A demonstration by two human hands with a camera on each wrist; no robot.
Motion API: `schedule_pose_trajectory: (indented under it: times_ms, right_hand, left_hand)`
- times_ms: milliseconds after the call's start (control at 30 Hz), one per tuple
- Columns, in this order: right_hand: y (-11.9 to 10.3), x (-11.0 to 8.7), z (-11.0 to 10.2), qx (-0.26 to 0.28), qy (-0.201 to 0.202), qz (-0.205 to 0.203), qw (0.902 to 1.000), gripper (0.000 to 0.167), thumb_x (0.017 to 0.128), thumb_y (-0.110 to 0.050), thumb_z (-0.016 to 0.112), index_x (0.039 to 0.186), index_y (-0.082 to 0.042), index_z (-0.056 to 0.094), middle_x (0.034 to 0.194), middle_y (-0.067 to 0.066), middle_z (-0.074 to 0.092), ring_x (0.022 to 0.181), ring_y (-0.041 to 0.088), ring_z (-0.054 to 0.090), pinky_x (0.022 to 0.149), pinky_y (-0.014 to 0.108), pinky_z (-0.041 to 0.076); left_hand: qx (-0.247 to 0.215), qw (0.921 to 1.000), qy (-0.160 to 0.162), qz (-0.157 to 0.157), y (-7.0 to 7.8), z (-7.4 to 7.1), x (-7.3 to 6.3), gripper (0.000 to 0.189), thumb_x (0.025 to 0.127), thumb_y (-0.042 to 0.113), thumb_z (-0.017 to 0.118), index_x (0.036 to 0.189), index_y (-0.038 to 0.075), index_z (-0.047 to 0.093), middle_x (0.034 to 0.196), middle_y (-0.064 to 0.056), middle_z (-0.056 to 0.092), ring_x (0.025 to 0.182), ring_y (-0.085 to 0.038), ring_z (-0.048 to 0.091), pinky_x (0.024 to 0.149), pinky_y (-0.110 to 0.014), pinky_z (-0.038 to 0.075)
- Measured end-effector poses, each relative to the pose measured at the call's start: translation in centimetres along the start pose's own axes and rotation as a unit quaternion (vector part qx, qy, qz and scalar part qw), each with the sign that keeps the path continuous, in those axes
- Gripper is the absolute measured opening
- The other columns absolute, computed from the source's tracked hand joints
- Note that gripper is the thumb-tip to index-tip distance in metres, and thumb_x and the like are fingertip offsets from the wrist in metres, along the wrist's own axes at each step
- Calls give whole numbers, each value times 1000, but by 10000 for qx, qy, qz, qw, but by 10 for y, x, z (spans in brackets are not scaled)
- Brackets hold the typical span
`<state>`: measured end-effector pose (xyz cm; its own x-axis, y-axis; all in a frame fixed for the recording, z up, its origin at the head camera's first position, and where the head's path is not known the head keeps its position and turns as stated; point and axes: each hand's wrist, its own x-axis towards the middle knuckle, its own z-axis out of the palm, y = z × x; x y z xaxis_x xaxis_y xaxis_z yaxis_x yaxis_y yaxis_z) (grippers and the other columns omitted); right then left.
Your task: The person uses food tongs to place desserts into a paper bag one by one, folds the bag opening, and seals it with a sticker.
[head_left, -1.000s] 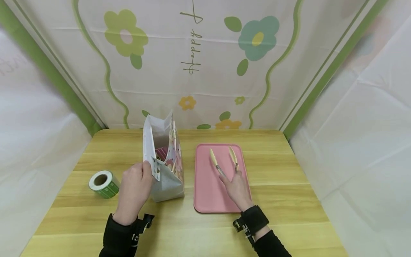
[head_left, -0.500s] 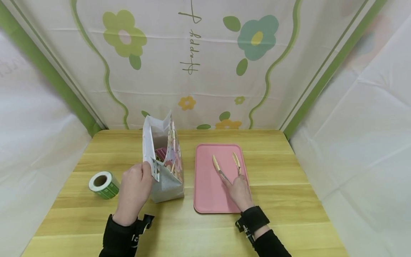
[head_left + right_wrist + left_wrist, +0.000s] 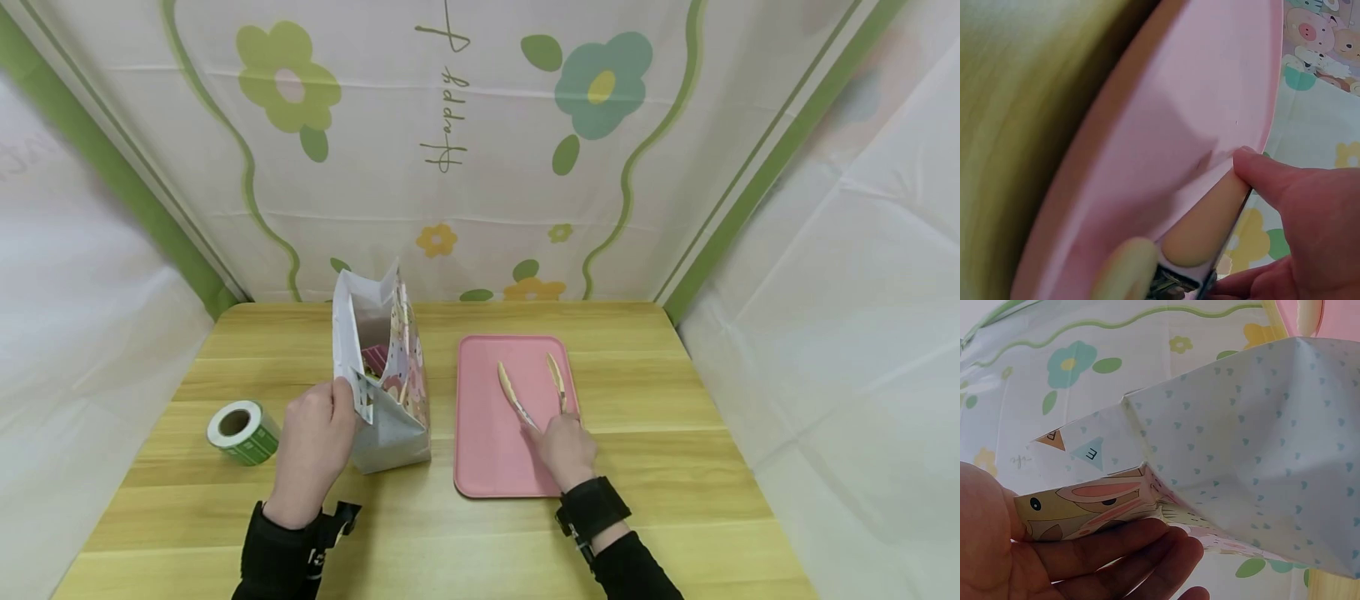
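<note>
My left hand (image 3: 315, 437) grips the folded-over rim of a patterned paper bag (image 3: 393, 429), which stands upright on the table. In the left wrist view, the thumb side of the hand (image 3: 1104, 565) and its fingers hold the rim, printed with a cartoon bunny. A maroon striped packet (image 3: 374, 359) shows inside the bag. My right hand (image 3: 567, 450) holds a pair of tongs (image 3: 512, 393) over a pink tray (image 3: 480, 467), their cream tips spread apart and pointing away from me. In the right wrist view, the thumb lies along one arm of the tongs (image 3: 1204, 228).
A roll of green-and-white labels (image 3: 244, 431) sits on the wooden table (image 3: 652, 500), left of my left hand. White cloth printed with flowers (image 3: 480, 167) rises behind the table's back edge, and plain white cloth (image 3: 855, 333) flanks the right side.
The tongs and my right hand have shifted slightly rightward, with the tongs' tips drawn a little toward me. My left hand and the bag stay in place.
</note>
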<state>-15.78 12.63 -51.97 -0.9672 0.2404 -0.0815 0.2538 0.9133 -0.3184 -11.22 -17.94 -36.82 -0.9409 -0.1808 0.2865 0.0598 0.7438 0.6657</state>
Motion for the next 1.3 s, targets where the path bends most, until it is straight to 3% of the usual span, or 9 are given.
schedule_pose_trajectory:
  times_ms: [267, 600, 700, 767, 867, 933, 1000, 1133, 1300]
  right_hand:
    - [3, 2, 2, -219, 25, 38, 9998, 87, 86, -57, 68, 110, 24, 51, 59, 14, 49, 49, 23, 54, 40, 37, 42]
    - [11, 2, 1, -730, 488, -213, 9959, 71, 83, -58, 70, 83, 12, 59, 66, 19, 49, 63, 32, 56, 47, 42, 46]
    - [4, -6, -9, -878, 527, -313, 9943, 71, 84, -60, 68, 76, 10, 59, 67, 18, 47, 62, 31, 53, 46, 41, 45]
    - [-7, -14, -21, -751, 610, -604, 9935, 71, 84, -61, 68, 76, 9, 60, 69, 18, 48, 63, 30, 53, 48, 40, 45]
    - [-29, -27, -42, -109, 464, -1360, 9896, 81, 83, -65, 66, 105, 12, 63, 87, 22, 56, 76, 32, 55, 65, 45, 50]
    - [-45, -35, -54, 645, 70, -1880, 9800, 94, 81, -69, 65, 133, 9, 51, 110, 26, 55, 94, 34, 55, 79, 49, 48]
    - [-60, -42, -62, 1349, -449, -2177, 9656, 108, 78, -71, 66, 151, 1, 31, 134, 28, 43, 116, 37, 48, 94, 53, 42]
    - [-82, -53, -67, 2195, -997, -2522, 9372, 119, 74, -68, 73, 156, -5, 15, 155, 23, 20, 140, 35, 26, 105, 53, 32]
    - [-105, -60, -60, 2601, -884, -2975, 9143, 120, 76, -64, 75, 157, -6, 9, 158, 18, 16, 142, 29, 23, 108, 50, 28]
  left_hand:
    - [-34, 10000, 12, 64, 0, 1, -1, 54, 107, 27, 27, 60, 9, 47, 58, -7, 46, 48, -20, 44, 42, -33, 34]
    - [-23, 10000, 5, 64, 4, 2, -1, 54, 107, 25, 28, 58, 9, 46, 57, -7, 45, 45, -20, 44, 39, -33, 35]
    - [-17, 10000, -30, 61, 6, 3, -1, 53, 106, 24, 29, 57, 10, 42, 55, -7, 41, 45, -20, 41, 40, -33, 32]
    - [-57, 9999, -102, 59, 8, 3, -1, 53, 106, 24, 29, 57, 10, 41, 55, -6, 41, 45, -19, 39, 42, -33, 31]
    - [-124, 9996, -240, 41, 13, 3, -3, 53, 106, 25, 29, 56, 10, 40, 54, -5, 41, 45, -19, 37, 43, -32, 29]
    - [-146, 9993, -354, 9, 16, 4, -4, 53, 106, 26, 30, 56, 11, 40, 52, -3, 39, 44, -18, 36, 43, -32, 29]
    - [-148, 9987, -483, -49, 20, 4, -6, 54, 106, 27, 29, 56, 11, 39, 51, -2, 37, 43, -17, 35, 42, -31, 29]
    - [-210, 9973, -684, -141, 27, 6, -11, 53, 106, 28, 31, 56, 11, 39, 50, 0, 36, 42, -16, 35, 42, -30, 29]
    - [-309, 9966, -742, -189, 34, 13, -16, 51, 105, 23, 34, 56, 11, 41, 49, -1, 38, 41, -16, 36, 41, -31, 30]
